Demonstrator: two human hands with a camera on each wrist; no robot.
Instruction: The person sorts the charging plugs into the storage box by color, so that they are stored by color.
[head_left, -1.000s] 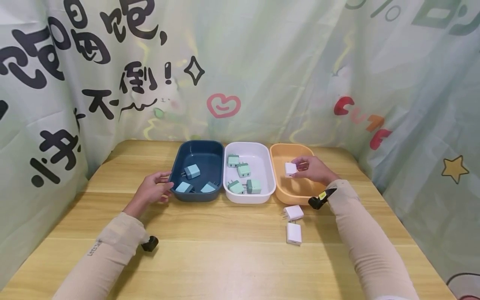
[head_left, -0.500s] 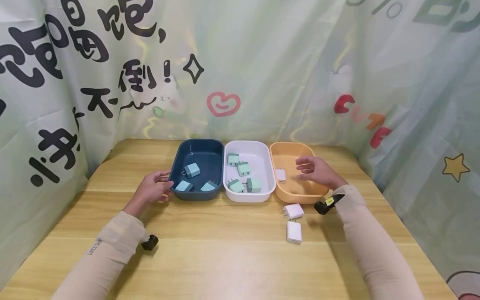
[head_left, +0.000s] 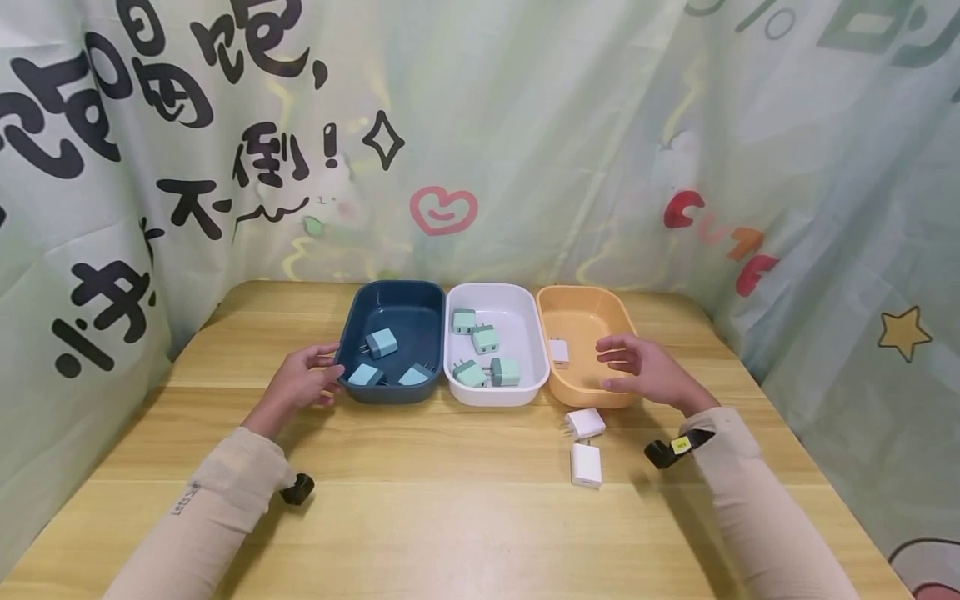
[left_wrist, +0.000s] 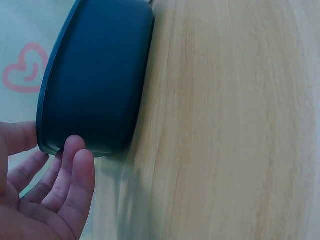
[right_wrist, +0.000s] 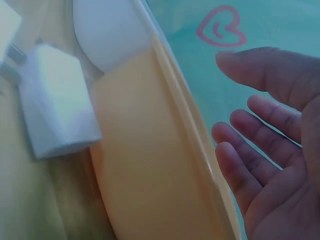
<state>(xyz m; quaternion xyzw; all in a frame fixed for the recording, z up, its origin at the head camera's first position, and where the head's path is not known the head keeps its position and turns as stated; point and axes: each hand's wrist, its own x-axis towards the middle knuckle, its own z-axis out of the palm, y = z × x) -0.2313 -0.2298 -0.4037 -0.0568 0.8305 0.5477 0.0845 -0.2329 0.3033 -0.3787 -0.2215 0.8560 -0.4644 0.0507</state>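
My left hand (head_left: pixel 302 379) rests against the left edge of a dark blue tray (head_left: pixel 355 321), its fingers loosely bent. In the left wrist view, the thumb and fingertips touch the blue tray's (left_wrist: pixel 95 75) end. My right hand (head_left: pixel 651 371) hovers over the right edge of an orange tray (head_left: pixel 592 392), fingers spread and holding nothing. Inside the orange tray a white charger plug (head_left: pixel 559 353) lies by the left wall. Two more white plugs, one (head_left: pixel 585 423) behind the other (head_left: pixel 586 465), lie on the table in front of it.
Between the other trays stands a white tray (head_left: pixel 525 312) holding several mint-green charger plugs (head_left: pixel 486 339). Several light-blue plugs (head_left: pixel 382 342) lie in the blue tray. The trays stand side by side on a wooden table (head_left: pixel 450 500), before a printed curtain (head_left: pixel 555 167).
My right hand has let go of the white charger plug, which now lies in the orange tray. The hand has since drawn back right and nearer. The left hand stays at the blue tray.
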